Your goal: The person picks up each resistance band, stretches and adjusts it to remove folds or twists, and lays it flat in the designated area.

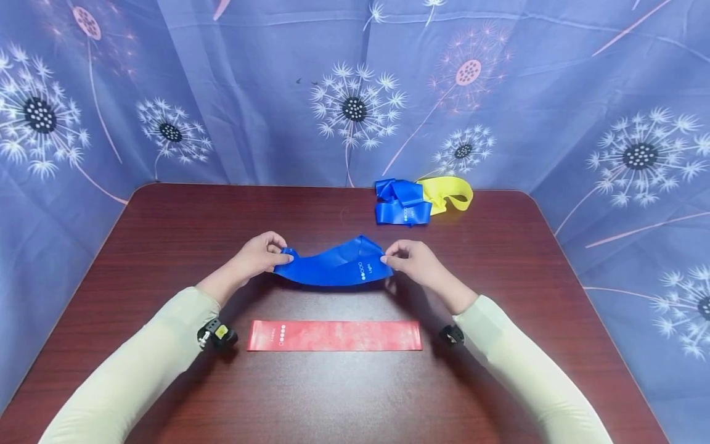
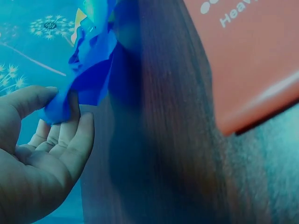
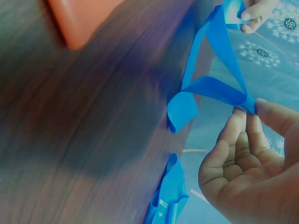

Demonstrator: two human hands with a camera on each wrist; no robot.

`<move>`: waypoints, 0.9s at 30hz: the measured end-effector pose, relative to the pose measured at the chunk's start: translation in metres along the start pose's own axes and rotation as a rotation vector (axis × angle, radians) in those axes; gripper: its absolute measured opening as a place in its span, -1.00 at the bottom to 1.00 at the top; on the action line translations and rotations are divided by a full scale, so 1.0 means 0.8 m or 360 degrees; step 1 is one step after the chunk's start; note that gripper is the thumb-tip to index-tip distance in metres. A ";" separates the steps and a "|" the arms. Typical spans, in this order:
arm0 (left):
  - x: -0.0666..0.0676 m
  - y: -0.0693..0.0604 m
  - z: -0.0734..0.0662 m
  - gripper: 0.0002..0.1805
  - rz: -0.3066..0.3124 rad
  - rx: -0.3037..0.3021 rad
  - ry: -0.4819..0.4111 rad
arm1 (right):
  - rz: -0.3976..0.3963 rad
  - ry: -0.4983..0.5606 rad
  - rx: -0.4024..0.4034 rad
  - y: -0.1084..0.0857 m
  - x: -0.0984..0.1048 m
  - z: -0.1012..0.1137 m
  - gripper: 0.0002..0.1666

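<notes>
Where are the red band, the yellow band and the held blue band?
Red band (image 1: 335, 336): head view, its flat middle.
Yellow band (image 1: 436, 191): head view, its wide left part.
Held blue band (image 1: 333, 269): head view, middle of its span.

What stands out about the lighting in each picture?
Head view: pale glare on the table around the red band, shadows beside the left sleeve and right sleeve; left wrist view: shiny streak on the red band, blue-green cast; right wrist view: broad shadow across the table, similar cast.
</notes>
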State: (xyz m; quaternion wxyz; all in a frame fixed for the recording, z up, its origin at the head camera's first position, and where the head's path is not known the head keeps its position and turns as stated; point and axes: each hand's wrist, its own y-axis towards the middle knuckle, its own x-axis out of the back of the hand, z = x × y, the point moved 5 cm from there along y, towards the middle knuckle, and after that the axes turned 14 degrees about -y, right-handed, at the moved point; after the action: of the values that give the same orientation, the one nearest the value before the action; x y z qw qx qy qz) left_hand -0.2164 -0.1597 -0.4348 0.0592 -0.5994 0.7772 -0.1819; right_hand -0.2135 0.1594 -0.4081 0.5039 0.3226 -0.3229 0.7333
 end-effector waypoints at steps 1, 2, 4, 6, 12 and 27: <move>0.002 0.000 0.000 -0.66 0.0004 -0.0008 -0.0008 | 0.0000 -0.0003 -0.0006 0.000 0.001 -0.002 -0.80; 0.003 -0.001 0.000 -0.62 0.0007 -0.0014 -0.0012 | 0.0001 -0.0004 -0.0012 -0.001 0.003 -0.003 -0.80; 0.006 -0.002 -0.001 -0.56 0.0023 -0.0023 -0.0014 | 0.0004 0.0001 -0.0021 -0.002 0.006 -0.006 -0.79; 0.008 -0.003 -0.002 -0.53 0.0042 -0.0023 -0.0001 | 0.0003 0.0004 -0.0027 -0.003 0.007 -0.009 -0.79; 0.012 -0.006 0.002 -0.51 0.0086 0.0016 0.0116 | 0.0000 0.0031 -0.0047 -0.003 0.011 -0.019 -0.77; 0.011 -0.010 0.008 -0.67 0.0230 0.0090 0.0429 | -0.0016 0.0070 -0.0124 -0.003 0.029 -0.046 -0.72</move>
State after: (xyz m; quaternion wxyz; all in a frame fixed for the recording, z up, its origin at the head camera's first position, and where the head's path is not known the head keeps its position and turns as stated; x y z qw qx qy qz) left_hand -0.2097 -0.1714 -0.4367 -0.0158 -0.5101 0.8138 -0.2779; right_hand -0.2230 0.2019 -0.4106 0.5266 0.2882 -0.3385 0.7246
